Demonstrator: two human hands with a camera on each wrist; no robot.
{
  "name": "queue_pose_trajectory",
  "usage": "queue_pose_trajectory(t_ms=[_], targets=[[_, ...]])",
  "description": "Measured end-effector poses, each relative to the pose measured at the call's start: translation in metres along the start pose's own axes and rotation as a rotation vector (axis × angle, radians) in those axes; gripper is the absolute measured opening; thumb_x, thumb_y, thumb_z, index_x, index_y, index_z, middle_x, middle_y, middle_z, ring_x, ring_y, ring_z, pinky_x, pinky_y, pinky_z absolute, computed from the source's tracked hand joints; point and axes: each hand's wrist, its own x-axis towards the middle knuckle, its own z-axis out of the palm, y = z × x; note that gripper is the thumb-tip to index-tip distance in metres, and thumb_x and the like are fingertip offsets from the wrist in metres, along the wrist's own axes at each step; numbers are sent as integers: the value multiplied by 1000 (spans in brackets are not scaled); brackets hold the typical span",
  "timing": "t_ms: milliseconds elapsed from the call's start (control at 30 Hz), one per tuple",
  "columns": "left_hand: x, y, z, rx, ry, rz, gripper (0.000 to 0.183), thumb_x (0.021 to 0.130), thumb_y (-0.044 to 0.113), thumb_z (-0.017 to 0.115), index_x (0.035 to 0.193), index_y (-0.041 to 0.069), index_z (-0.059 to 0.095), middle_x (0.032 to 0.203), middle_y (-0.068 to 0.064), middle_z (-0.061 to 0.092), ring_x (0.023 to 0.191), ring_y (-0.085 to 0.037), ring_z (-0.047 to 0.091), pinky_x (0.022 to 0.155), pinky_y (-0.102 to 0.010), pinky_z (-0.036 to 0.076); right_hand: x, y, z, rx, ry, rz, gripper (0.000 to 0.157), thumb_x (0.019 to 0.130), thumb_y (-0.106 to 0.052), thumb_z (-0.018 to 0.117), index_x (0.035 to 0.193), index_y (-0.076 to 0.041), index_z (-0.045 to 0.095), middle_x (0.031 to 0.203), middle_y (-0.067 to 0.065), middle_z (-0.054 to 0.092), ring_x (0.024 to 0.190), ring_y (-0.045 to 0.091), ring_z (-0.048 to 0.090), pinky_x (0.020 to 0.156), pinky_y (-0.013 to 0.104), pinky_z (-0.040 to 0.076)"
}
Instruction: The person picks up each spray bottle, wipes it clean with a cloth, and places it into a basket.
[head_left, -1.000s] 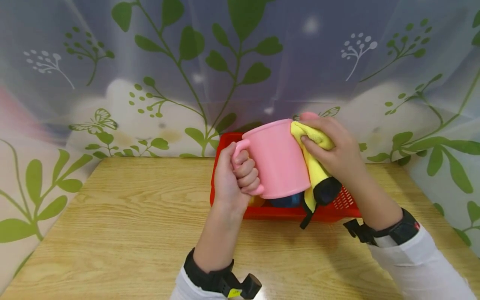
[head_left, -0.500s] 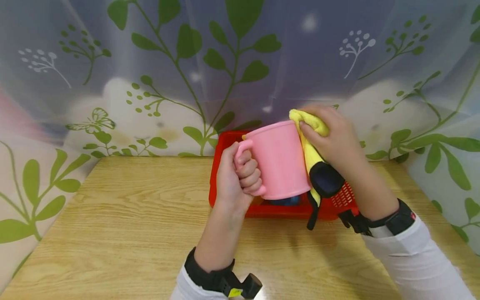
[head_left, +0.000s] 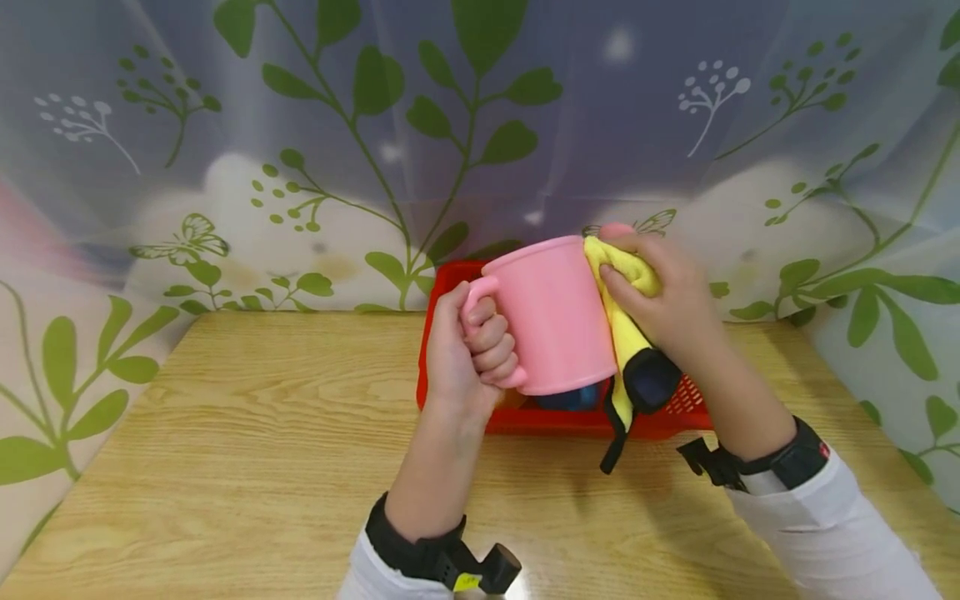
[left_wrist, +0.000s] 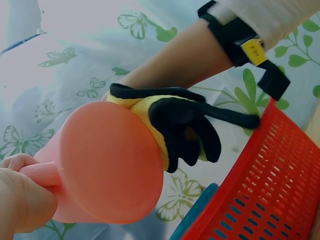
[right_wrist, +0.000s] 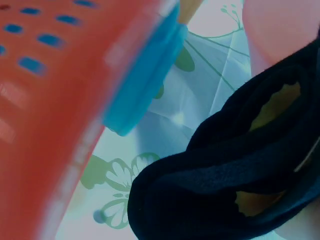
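My left hand (head_left: 461, 358) grips the handle of a pink mug (head_left: 555, 317), its fingers curled round it. The mug is held above a red basket, tilted slightly. My right hand (head_left: 671, 292) holds a yellow cloth (head_left: 621, 325) with black edging against the mug's right side. Black ends of the cloth hang below that hand. In the left wrist view the base of the mug (left_wrist: 110, 165) faces the camera, with the cloth (left_wrist: 175, 112) pressed beside it. The cloth's black edging (right_wrist: 200, 185) fills much of the right wrist view. A small pink shape shows behind my right hand; I cannot tell what it is.
Beneath the mug stands the red basket (head_left: 555, 427) with perforated sides on a wood-grain table (head_left: 285, 450). A blue item (head_left: 573, 400) lies in it, mostly hidden; its rim (left_wrist: 197, 210) shows at the basket's edge. A leaf-patterned curtain (head_left: 337, 167) hangs behind.
My right hand went up along the mug's side with the cloth, then came back down. The mug shifted very slightly; my left hand keeps its grip on the handle.
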Motion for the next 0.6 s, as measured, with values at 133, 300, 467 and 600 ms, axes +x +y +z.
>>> queue_pose_trajectory(t_ms=[133, 300, 467, 600], targets=[[1, 2, -1, -29, 14, 3, 40, 94, 31, 30, 56, 20, 32, 39, 10, 30, 32, -5, 17, 38, -22, 2, -8, 2, 3, 31, 6, -20, 25, 81, -15, 62, 105, -6, 61, 104, 17, 62, 85, 23, 50, 69, 38, 38], [1, 3, -1, -60, 9, 12, 40, 94, 31, 30, 56, 19, 32, 39, 10, 31, 30, -5, 20, 38, -22, 1, -19, 2, 2, 45, 3, -1, 25, 82, -15, 63, 107, -10, 61, 107, 11, 59, 92, 20, 49, 72, 36, 38], [2, 4, -2, -79, 5, 12, 40, 94, 30, 29, 56, 19, 32, 39, 10, 30, 31, -5, 16, 38, -21, -1, -31, 2, 3, 57, 13, 2, 27, 81, -13, 63, 108, -11, 62, 107, 9, 61, 84, 15, 49, 68, 28, 38], [2, 6, -4, -88, 2, 20, 40, 94, 30, 28, 55, 19, 31, 39, 10, 27, 32, -5, 14, 38, -21, -2, -37, 3, 4, 55, 28, -38, 26, 79, -9, 65, 105, -9, 64, 97, 7, 64, 76, 12, 47, 64, 23, 37]])
